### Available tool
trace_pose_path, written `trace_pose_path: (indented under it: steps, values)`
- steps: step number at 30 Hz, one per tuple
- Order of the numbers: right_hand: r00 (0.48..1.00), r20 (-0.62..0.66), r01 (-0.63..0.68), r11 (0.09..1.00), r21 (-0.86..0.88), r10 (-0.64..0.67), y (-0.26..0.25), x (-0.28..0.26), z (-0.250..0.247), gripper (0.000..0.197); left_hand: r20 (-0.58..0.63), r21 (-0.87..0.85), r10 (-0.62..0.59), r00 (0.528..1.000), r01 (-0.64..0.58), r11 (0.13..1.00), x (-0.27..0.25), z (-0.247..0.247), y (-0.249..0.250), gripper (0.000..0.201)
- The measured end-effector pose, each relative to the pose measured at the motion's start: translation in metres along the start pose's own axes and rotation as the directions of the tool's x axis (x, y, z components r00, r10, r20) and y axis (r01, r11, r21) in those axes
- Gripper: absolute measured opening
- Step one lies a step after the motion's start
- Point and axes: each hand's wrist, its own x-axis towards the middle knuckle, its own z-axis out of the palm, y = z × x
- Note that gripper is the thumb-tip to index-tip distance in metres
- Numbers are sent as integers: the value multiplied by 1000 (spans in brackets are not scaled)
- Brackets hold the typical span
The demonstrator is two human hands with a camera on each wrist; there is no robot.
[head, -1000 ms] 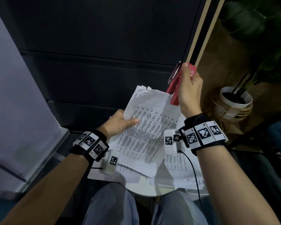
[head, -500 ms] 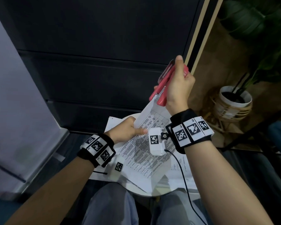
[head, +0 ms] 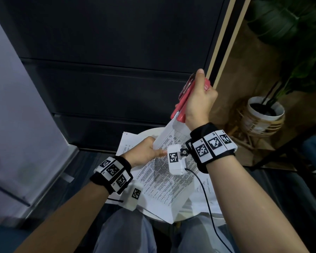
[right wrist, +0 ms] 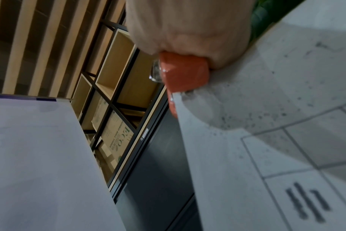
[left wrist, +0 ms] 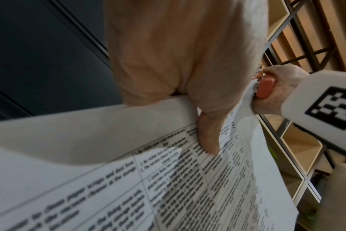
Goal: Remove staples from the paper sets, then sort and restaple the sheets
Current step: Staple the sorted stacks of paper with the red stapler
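Note:
A printed paper set (head: 164, 178) is lifted at an angle over a small round white table (head: 153, 131). My left hand (head: 144, 152) pinches its left edge, thumb on the printed side (left wrist: 207, 140). My right hand (head: 199, 101) grips a red stapler (head: 182, 101), whose mouth sits over the set's upper corner. The left wrist view shows the stapler (left wrist: 264, 89) at that corner, and the right wrist view shows the stapler's red end (right wrist: 184, 73) against the paper (right wrist: 267, 140). Whether it is pressed down I cannot tell.
More loose printed sheets (head: 128, 143) lie on the table under the lifted set. A dark cabinet front (head: 117, 70) stands just behind. A potted plant in a woven basket (head: 263, 117) is on the floor at right. My knees (head: 128, 232) are under the table's near edge.
The right hand brought the stapler down and left onto the set's top corner. The left hand tilted the paper set up toward it and shifted slightly right.

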Motion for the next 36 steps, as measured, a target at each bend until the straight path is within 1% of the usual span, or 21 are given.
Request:
trace_pose_path:
  steps: [2, 4, 8, 9, 11, 12, 14, 15, 16, 17, 19, 20, 21, 22, 23, 25, 27, 29, 31, 33, 36]
  values:
    - [1000, -11, 4, 1000, 9, -4, 4, 1, -2, 48, 0, -1, -18, 1000, 18, 1000, -2, 3, -2, 10]
    - [1000, -26, 4, 1000, 18, -4, 8, 3, -5, 47, -12, -42, -10, 1000, 9, 999, -1, 7, -4, 13]
    - [995, -14, -96, 993, 73, 97, 8, 3, -13, 40, -28, -177, -88, 996, 82, 981, 2, 7, -11, 16]
    - [992, -31, -115, 987, 108, 119, 7, 6, -16, 37, -23, -212, -99, 995, 92, 973, 3, 4, -15, 28]
    - [981, -104, -140, 972, 191, 162, 2, 14, -26, 34, -39, -250, -101, 994, 88, 964, 8, -7, -31, 68]
    - [971, -154, -144, 962, 231, 182, 0, 20, -34, 36, -52, -260, -110, 993, 93, 961, 8, -11, -35, 73]
    - [946, -227, -164, 945, 283, 232, -1, 30, -51, 40, -107, -271, -134, 985, 101, 957, 9, -18, -35, 55]
    - [933, -239, -202, 941, 272, 269, 2, 34, -60, 40, -139, -267, -134, 981, 93, 959, 7, -23, -32, 45]
    - [920, -229, -265, 936, 231, 317, 6, 36, -69, 38, -189, -254, -132, 973, 81, 964, 9, -29, -33, 42]
    - [907, -191, -344, 922, 177, 375, 13, 37, -78, 36, -232, -263, -131, 964, 67, 962, 10, -32, -32, 48]
    - [867, -55, -497, 868, 5, 496, 34, 34, -96, 40, -300, -297, -173, 938, 81, 951, 11, -36, -24, 93]
    - [833, 21, -550, 830, -93, 553, 46, 31, -104, 44, -322, -300, -203, 925, 104, 948, 12, -37, -19, 107]
    - [790, 89, -587, 790, -178, 607, 57, 26, -112, 46, -338, -285, -227, 913, 131, 950, 12, -35, -11, 102]
    - [747, 141, -613, 755, -235, 650, 68, 22, -118, 49, -336, -274, -237, 912, 146, 951, 16, -33, -7, 91]
    - [712, 185, -628, 732, -263, 677, 78, 18, -123, 50, -308, -298, -225, 924, 131, 946, 20, -31, -4, 82]
    - [676, 218, -634, 707, -315, 704, 94, 14, -133, 50, -282, -325, -218, 934, 121, 938, 28, -27, 2, 73]
    - [670, 204, -636, 693, -338, 714, 101, 14, -139, 48, -275, -367, -238, 931, 127, 921, 40, -21, 0, 60]
    - [709, 96, -643, 696, -319, 699, 107, 19, -147, 46, -256, -420, -229, 939, 105, 901, 52, -13, -6, 43]
    - [753, -52, -637, 705, -312, 656, 112, 25, -158, 45, -158, -366, -239, 958, 168, 915, 62, 2, -14, 38]
    - [764, -186, -643, 706, -297, 618, 117, 30, -171, 42, -84, -171, -301, 950, 284, 944, 75, 28, -33, 44]
    - [747, -323, -662, 692, -288, 581, 130, 35, -195, 38, -199, 196, -331, 923, 368, 909, 90, 73, -66, 46]
